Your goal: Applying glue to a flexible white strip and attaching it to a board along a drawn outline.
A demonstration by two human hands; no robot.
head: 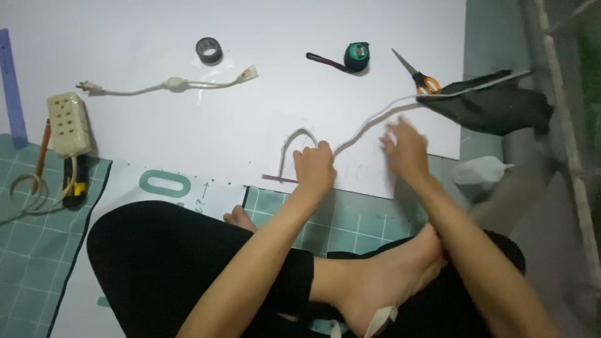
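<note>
Two hands were at work over the white sheet (188, 134), and they were apart from each other. Your left hand (315, 169) was curled shut, knuckles up, pressing down on a pale cord (369, 119) where it bent into a narrow arch just left of the fist. Your right hand (407, 150) lay open and flat on the sheet, fingers spread and blurred; I could not tell whether it touched the cord, which ran just beside it.

From the arch the cord rose in a thin, smooth curve to the upper right and ended under a crumpled dark cloth (494, 103) at the sheet's corner. A small purple strip (278, 179) lay flat at the sheet's near edge, beside your left hand.

Orange-handled scissors (418, 76), blades closed, lay near the cloth. A round green tape measure (357, 55) with a dark strap and a dull grey roll of tape (209, 50) sat further up the sheet. A second white lead (169, 84) with a plug at one end lay well to the left. A cream, boxy power strip (67, 124) rested at the left edge, above a green gridded cutting mat (28, 244). You sat cross-legged in black clothing, feet bare.
</note>
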